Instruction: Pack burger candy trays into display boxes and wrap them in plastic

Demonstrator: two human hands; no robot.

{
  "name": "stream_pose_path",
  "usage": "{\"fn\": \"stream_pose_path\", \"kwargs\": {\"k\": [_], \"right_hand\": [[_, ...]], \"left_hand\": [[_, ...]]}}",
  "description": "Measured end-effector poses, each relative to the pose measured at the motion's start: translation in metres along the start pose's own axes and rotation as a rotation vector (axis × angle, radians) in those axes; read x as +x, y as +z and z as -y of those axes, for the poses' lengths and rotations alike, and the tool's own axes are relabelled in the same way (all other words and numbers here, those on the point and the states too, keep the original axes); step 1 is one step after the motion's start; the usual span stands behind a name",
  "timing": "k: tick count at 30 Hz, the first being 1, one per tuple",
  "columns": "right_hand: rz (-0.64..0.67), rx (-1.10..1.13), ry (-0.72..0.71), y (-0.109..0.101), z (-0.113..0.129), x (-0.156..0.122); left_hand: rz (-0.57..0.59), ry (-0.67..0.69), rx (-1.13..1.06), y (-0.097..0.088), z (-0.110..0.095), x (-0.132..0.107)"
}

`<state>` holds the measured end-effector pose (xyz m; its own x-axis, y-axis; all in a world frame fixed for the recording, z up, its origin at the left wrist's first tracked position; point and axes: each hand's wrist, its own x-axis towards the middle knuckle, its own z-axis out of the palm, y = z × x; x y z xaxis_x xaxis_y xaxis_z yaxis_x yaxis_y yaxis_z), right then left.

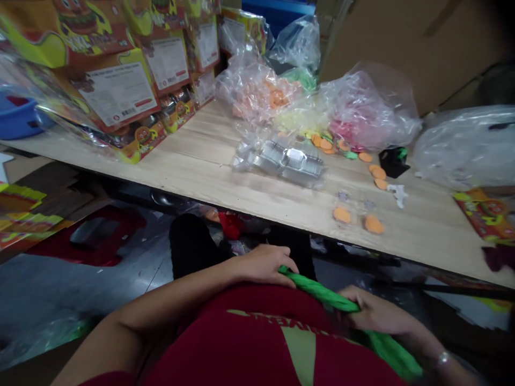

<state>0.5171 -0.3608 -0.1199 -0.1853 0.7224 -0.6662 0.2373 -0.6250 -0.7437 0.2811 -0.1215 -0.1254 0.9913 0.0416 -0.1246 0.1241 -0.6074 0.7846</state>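
A long green twisted strip [322, 294], cloth or thin plastic, stretches across my lap in front of a red shirt. One end is pinched in my left hand [265, 265], its fingers curled over the tip. Farther along, my right hand [372, 311] is closed round the strip, and the rest hangs down past that wrist at the lower right. Both hands are below the table's front edge, apart from everything on the tabletop. Closest to them on the table are two small clear blister packs with orange pieces [341, 215] inside.
On the wooden table [193, 177] lie clear plastic trays [289, 161], loose orange discs [322, 142] and a black container [394, 162]. Behind are bags of orange pieces [265, 94] and pink pieces [358, 118]. Stacked burger-print boxes [116, 91] stand left; a red stool [92, 236] is below.
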Motion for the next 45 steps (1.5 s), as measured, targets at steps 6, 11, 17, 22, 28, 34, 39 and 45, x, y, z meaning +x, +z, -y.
{"fn": "stream_pose_path", "kwargs": {"k": [6, 11, 17, 22, 28, 34, 39, 45], "right_hand": [[-0.227, 0.262, -0.001, -0.021, -0.024, -0.031], [-0.272, 0.113, -0.074, 0.006, 0.024, 0.012], [-0.158, 0.443, -0.206, 0.026, 0.029, 0.003], [-0.177, 0.569, -0.347, 0.046, 0.033, 0.004], [-0.466, -0.047, -0.512, 0.046, 0.041, 0.061], [-0.524, -0.930, -0.409, 0.040, 0.023, 0.117], [-0.439, -1.077, -0.316, 0.051, 0.035, 0.147], [-0.503, -0.886, -0.535, 0.052, 0.024, 0.140]], "left_hand": [[-0.127, -0.089, 0.284, -0.012, 0.008, -0.018], [-0.362, 0.281, 0.369, -0.017, -0.042, 0.006], [0.074, -0.012, 0.033, 0.000, -0.019, 0.041], [-0.035, -0.292, 0.026, 0.019, 0.004, 0.053], [0.006, -0.373, -0.133, 0.045, 0.000, 0.050], [-0.205, -0.388, -0.564, 0.046, 0.011, 0.037], [-0.256, -0.491, -0.995, 0.065, 0.025, 0.038], [-0.557, -0.607, -1.167, 0.077, 0.052, 0.036]]}}
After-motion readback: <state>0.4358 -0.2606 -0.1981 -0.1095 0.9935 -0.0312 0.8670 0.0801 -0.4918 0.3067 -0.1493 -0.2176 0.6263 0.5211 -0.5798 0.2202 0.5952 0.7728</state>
